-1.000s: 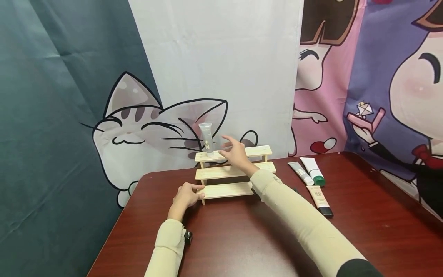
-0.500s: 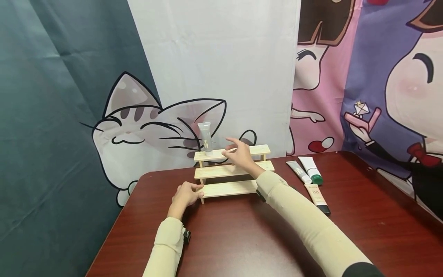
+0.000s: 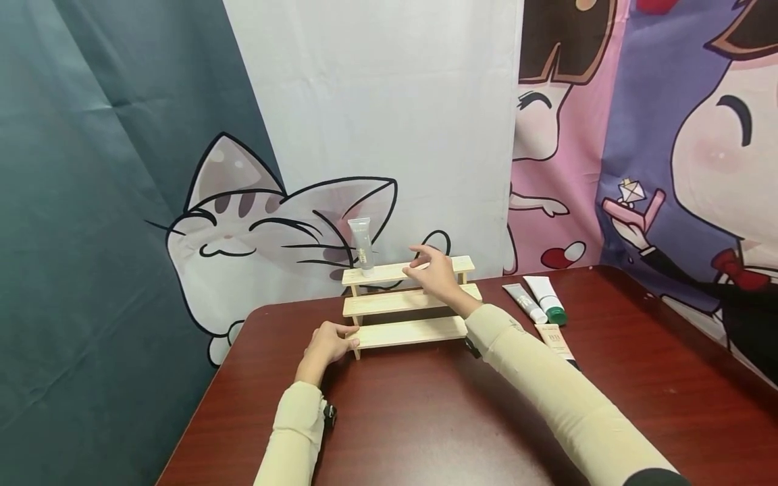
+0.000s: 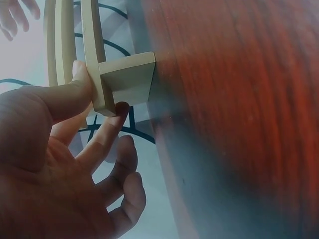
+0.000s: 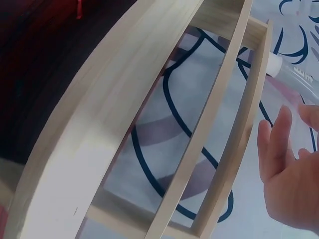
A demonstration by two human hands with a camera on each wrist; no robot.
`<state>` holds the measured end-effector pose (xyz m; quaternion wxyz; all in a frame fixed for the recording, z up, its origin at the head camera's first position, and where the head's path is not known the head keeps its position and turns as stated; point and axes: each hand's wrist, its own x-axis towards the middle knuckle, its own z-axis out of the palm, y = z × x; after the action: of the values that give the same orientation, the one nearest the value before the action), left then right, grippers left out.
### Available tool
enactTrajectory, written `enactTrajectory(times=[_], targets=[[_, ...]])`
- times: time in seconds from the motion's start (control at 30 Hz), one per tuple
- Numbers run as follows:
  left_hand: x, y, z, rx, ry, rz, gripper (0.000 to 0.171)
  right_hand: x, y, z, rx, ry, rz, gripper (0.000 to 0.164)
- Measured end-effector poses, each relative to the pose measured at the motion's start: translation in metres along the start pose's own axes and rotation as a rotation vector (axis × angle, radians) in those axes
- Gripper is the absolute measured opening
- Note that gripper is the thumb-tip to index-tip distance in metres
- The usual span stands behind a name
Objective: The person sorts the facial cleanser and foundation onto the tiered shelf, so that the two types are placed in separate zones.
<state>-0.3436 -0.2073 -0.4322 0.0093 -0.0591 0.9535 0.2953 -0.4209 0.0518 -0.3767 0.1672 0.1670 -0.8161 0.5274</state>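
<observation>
At far left, a printed cartoon cat (image 3: 227, 236) is smiling from the backdrop behind the dark red table (image 3: 395, 418). Next, the left hand (image 3: 328, 343) is pinching the near left end of a three-tier wooden stand (image 3: 407, 333), its thumb pressing on the lowest plank and a fingertip bearing from beneath, as the left wrist view is showing. A clear tube (image 3: 361, 246) is standing upright on its white cap at the left end of the top tier. Farther right, the right hand (image 3: 439, 275) is hovering beside that tier, apart from the tube, its fingers loosely bent and grasping nothing. At right, a gray tube (image 3: 524, 302) and a green-capped white tube (image 3: 543, 295) are lying side by side on the table; a beige tube (image 3: 556, 341) is lying nearer, the right sleeve (image 3: 541, 371) partly covering its black cap.
</observation>
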Motion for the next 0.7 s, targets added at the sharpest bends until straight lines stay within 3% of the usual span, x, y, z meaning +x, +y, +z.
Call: enactTrajectory(times=[0.7], targets=[[0.003,0.0,-0.002,-0.022,-0.014,-0.018,0.031,-0.018,0.006,-0.04,-0.008,-0.09,0.058,0.049]])
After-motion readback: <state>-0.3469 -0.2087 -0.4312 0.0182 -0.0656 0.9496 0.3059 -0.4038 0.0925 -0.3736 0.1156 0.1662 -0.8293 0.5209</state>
